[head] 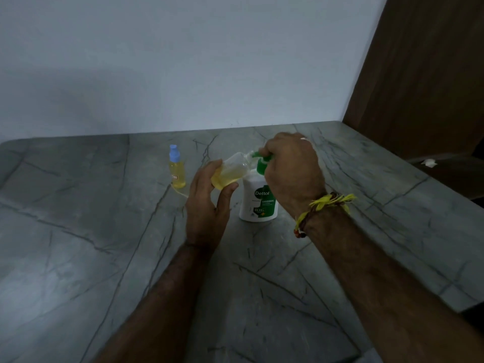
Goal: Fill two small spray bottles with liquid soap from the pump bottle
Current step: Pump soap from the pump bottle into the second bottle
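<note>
A white Dettol pump bottle (258,203) with a green pump head (262,159) stands on the grey marble counter (104,244). My right hand (293,171) rests on top of the pump head, fingers curled over it. My left hand (209,203) grips a small clear spray bottle (230,172), tilted with its open mouth at the pump nozzle; yellow soap fills part of it. A second small spray bottle (177,171), full of yellow soap and wearing a blue cap, stands upright to the left.
A thin clear tube (180,192) lies on the counter by the capped bottle. A pale wall runs behind the counter, and a brown wooden panel (424,74) rises at the right. A white scrap (429,162) lies at the far right.
</note>
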